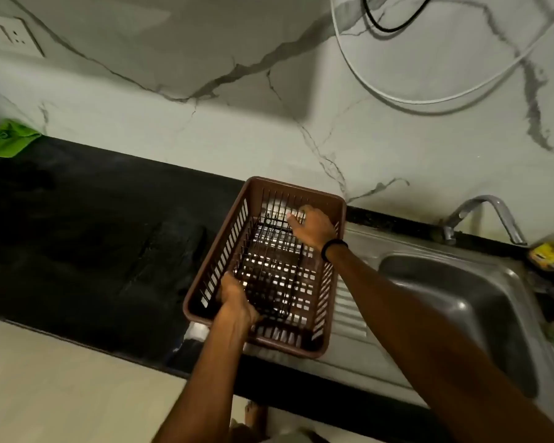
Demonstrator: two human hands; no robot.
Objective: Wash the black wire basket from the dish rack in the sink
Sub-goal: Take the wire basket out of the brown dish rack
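Inside dish rack [216, 251] lay black wire basket [271, 266]; left hand [235, 302] gripped its near end, right hand [311, 227] curled round far end; sink [461, 302] sat right of rack.

Basket [274, 276] in rack [301, 190], L of sink [461, 302].

Black wristband [332, 249] by right hand [311, 226]
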